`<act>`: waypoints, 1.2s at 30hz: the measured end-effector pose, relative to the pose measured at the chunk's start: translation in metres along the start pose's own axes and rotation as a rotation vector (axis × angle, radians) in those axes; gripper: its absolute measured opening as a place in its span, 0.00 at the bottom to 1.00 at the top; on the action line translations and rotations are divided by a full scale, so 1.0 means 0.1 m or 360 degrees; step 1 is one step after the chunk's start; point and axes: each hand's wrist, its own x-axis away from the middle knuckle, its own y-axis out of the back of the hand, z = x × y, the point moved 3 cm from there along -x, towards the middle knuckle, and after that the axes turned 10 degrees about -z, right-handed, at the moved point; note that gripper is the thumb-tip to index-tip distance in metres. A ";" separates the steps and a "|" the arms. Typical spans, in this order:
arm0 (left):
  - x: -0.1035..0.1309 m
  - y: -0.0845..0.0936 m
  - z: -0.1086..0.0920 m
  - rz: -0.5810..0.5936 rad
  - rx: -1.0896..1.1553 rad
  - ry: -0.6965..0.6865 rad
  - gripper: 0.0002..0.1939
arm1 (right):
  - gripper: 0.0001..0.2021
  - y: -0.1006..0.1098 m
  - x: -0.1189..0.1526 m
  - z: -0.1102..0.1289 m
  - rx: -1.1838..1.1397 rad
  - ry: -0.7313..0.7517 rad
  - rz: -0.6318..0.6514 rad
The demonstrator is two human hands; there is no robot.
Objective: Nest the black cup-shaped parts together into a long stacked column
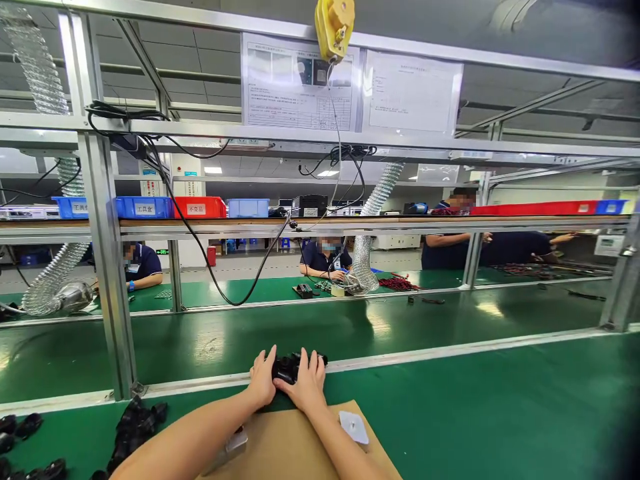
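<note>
A cluster of small black glossy parts (287, 368) sits between my two hands at the metal rail, beyond the cardboard's far edge. My left hand (263, 379) presses on the cluster from the left, fingers bent. From the right, my right hand (308, 381) lies over it with fingers curled across and thumb stretched toward the left hand. Part of the cluster is hidden behind both hands. Under my forearms lies a brown cardboard sheet (285, 443), with a small white square piece (354, 427) on it and a clear plastic item (234, 443) partly behind my left arm.
More black parts (137, 423) lie heaped at left on the green bench (475, 413). A metal post (107, 267) rises at left. Blue bins (145, 207) and a red bin (200, 207) stand on the shelf. A yellow balancer (335, 30) hangs above. Co-workers sit across.
</note>
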 end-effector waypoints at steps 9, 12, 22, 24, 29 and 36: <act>-0.74 -0.16 0.24 -0.0242 0.0118 -0.0153 0.32 | 0.49 -0.44 -0.56 0.16 0.0083 -0.0132 -0.0146; -0.91 -0.16 0.30 -0.0303 0.0147 -0.0167 0.31 | 0.49 -0.52 -0.70 0.13 0.0108 -0.0186 -0.0162; -0.99 -0.19 0.33 -0.0335 0.0143 -0.0075 0.30 | 0.49 -0.56 -0.80 0.08 0.0234 -0.0291 -0.0178; -0.96 -0.14 0.28 -0.0315 0.0158 -0.0074 0.30 | 0.49 -0.56 -0.80 0.08 0.0266 -0.0316 -0.0168; -0.72 0.18 0.12 -0.0306 0.0145 -0.0035 0.34 | 0.53 -0.51 -0.88 0.04 0.0338 -0.0388 -0.0127; 1.05 0.78 0.06 -0.0017 0.0169 -0.1041 0.25 | 0.53 -0.45 -1.08 -0.01 0.0429 -0.0436 0.0115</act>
